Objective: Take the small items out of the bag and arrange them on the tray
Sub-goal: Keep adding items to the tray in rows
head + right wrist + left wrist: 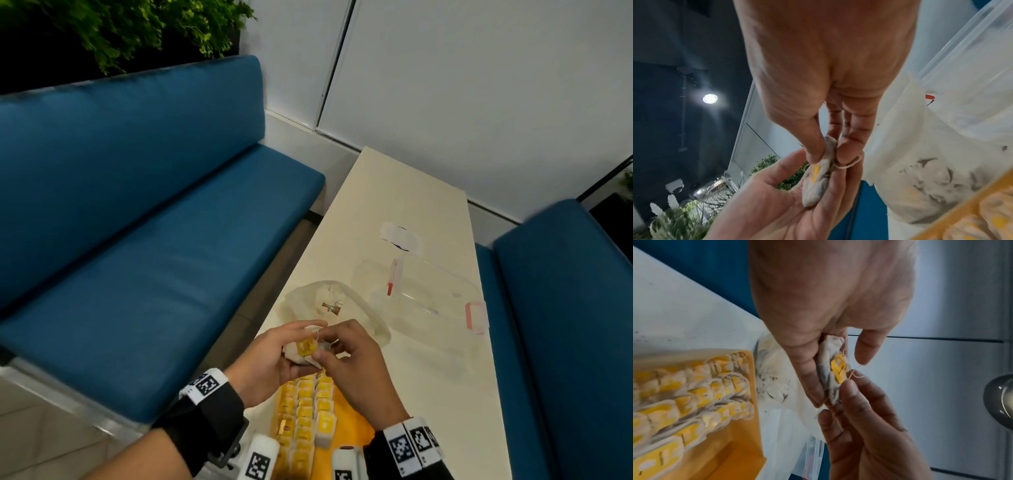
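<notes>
both the left hand (270, 356) and right hand (356, 363) pinch one tea bag (306, 347). the yellow tray (346, 425) holds rows of tea bags; the plastic bag (342, 308) holds a few more.

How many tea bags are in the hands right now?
1: the tea bag pinched between the left hand and right hand, above the tray. Another could be hidden behind fingers.

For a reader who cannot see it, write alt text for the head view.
Two hands, the left hand and right hand, hold one yellow-tagged tea bag above an orange tray filled with rows of tea bags. Beyond them on the table lie a plastic bag and a clear container.
</notes>
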Tool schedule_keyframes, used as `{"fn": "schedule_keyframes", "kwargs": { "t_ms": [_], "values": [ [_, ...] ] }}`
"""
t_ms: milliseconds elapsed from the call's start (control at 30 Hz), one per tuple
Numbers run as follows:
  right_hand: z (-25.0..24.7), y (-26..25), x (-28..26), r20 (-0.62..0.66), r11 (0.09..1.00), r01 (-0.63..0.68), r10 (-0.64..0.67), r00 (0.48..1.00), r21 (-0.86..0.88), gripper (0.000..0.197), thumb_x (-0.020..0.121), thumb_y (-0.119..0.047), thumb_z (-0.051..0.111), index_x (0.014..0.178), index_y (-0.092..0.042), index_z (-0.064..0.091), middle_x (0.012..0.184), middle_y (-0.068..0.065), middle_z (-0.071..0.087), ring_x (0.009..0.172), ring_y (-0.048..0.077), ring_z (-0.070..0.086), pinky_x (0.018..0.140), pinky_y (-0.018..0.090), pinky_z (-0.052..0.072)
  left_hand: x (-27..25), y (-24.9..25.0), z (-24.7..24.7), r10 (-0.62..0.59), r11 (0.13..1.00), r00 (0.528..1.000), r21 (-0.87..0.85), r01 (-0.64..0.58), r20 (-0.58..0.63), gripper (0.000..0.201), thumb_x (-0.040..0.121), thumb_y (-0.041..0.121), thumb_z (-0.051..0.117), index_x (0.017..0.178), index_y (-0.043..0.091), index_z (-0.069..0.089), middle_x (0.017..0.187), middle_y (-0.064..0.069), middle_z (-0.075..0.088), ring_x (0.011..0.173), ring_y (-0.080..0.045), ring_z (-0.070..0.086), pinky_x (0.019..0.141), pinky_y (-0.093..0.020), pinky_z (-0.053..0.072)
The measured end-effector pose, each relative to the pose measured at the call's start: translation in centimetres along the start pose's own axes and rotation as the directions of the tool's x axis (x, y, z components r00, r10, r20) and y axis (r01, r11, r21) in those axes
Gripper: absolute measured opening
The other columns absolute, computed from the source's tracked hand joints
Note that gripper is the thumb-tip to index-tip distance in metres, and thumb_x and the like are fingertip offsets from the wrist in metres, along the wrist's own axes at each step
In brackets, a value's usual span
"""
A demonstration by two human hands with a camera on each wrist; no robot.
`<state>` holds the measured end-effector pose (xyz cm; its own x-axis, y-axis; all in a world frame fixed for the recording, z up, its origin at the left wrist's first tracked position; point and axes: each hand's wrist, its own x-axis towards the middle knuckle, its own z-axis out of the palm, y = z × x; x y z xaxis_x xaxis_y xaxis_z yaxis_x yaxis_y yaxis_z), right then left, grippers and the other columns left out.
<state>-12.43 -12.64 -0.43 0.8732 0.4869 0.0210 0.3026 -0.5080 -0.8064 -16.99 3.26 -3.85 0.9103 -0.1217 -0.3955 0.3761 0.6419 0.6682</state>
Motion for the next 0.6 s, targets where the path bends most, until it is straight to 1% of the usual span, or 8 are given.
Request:
{"fn": "schedule_keyframes", "kwargs": {
  "t_ms": [67,167,300,333,400,467,533,600],
  "values": [
    [0.5,0.4,-0.3,0.025,1.0,-0.007,0.008,1.0,-0.023,0.031,0.081,-0.008,0.077,0.097,-0.034,0.07,0.098,-0.007,0.059,0.091,0.0,0.061,0.076,0.009,0.048,-0.1,-0.1,-0.3,-0.025,0.999,0.999,-0.044,0.024,-0.028,0.032,0.101,0.021,0.055,0.125,0.006,0.071,0.122,-0.021,0.072,0.113,-0.033,0.069,0.097,-0.041,0.056],
    [1.3,1.0,-0.6,0.068,0.998,-0.017,0.021,0.997,-0.069,0.04,0.084,-0.008,0.072,0.108,-0.04,0.067,0.1,-0.007,0.056,0.093,-0.002,0.06,0.079,0.009,0.049,-0.1,-0.6,-0.7,-0.031,1.0,0.994,-0.005,0.031,-0.108,0.029,0.101,0.019,0.057,0.122,0.006,0.072,0.117,-0.018,0.074,0.105,-0.03,0.072,0.091,-0.037,0.059],
    [1.9,1.5,-1.1,0.069,0.994,-0.03,0.037,0.997,-0.109,0.044,0.089,-0.008,0.066,0.108,-0.048,0.064,0.098,-0.009,0.051,0.095,-0.004,0.055,0.078,0.006,0.046,-0.1,-1.2,-0.9,-0.031,1.0,0.991,-0.007,0.031,-0.132,0.026,0.102,0.017,0.057,0.116,0.006,0.075,0.116,-0.015,0.075,0.106,-0.032,0.072,0.088,-0.036,0.061],
    [2.0,1.5,-1.2,0.065,0.993,-0.028,0.036,0.997,-0.114,0.043,0.089,-0.008,0.065,0.106,-0.047,0.065,0.099,-0.009,0.05,0.096,-0.005,0.055,0.078,0.005,0.046,-0.1,-1.3,-0.9,-0.036,0.999,0.989,-0.015,0.034,-0.141,0.026,0.102,0.016,0.057,0.116,0.005,0.075,0.113,-0.013,0.076,0.099,-0.029,0.074,0.082,-0.034,0.063],
    [2.2,1.5,-1.4,0.064,0.991,-0.021,0.029,0.998,-0.129,0.039,0.088,-0.01,0.067,0.103,-0.045,0.067,0.1,-0.012,0.049,0.096,-0.003,0.055,0.078,0.007,0.047,0.0,-1.5,-0.8,-0.045,0.999,0.983,-0.031,0.04,-0.179,0.025,0.101,0.014,0.058,0.117,0.003,0.074,0.104,-0.012,0.077,0.082,-0.02,0.074,0.066,-0.029,0.061],
    [2.4,1.4,-1.6,0.078,0.989,-0.022,0.034,0.996,-0.147,0.03,0.087,-0.016,0.071,0.099,-0.043,0.066,0.1,-0.016,0.049,0.094,-0.002,0.056,0.077,0.008,0.047,0.1,-1.7,-0.8,-0.051,0.998,0.972,-0.039,0.043,-0.23,0.024,0.1,0.013,0.06,0.118,0.003,0.072,0.096,-0.013,0.076,0.071,-0.018,0.073,0.057,-0.027,0.058],
    [2.5,1.3,-1.6,0.076,0.987,-0.029,0.042,0.996,-0.159,0.023,0.086,-0.02,0.074,0.093,-0.04,0.064,0.099,-0.018,0.049,0.092,-0.002,0.057,0.075,0.007,0.045,0.2,-1.9,-0.9,-0.058,0.998,0.966,-0.054,0.045,-0.252,0.023,0.1,0.011,0.061,0.119,0.002,0.07,0.094,-0.014,0.077,0.069,-0.02,0.073,0.056,-0.028,0.058],
    [2.4,1.4,-1.5,0.063,0.986,-0.026,0.037,0.997,-0.163,0.024,0.084,-0.019,0.075,0.085,-0.038,0.06,0.097,-0.016,0.051,0.091,-0.001,0.058,0.073,0.007,0.044,0.2,-2.0,-1.1,-0.062,0.996,0.967,-0.069,0.047,-0.248,0.023,0.1,0.011,0.06,0.119,0.002,0.07,0.101,-0.017,0.077,0.078,-0.026,0.075,0.065,-0.033,0.063]
  ]
}}
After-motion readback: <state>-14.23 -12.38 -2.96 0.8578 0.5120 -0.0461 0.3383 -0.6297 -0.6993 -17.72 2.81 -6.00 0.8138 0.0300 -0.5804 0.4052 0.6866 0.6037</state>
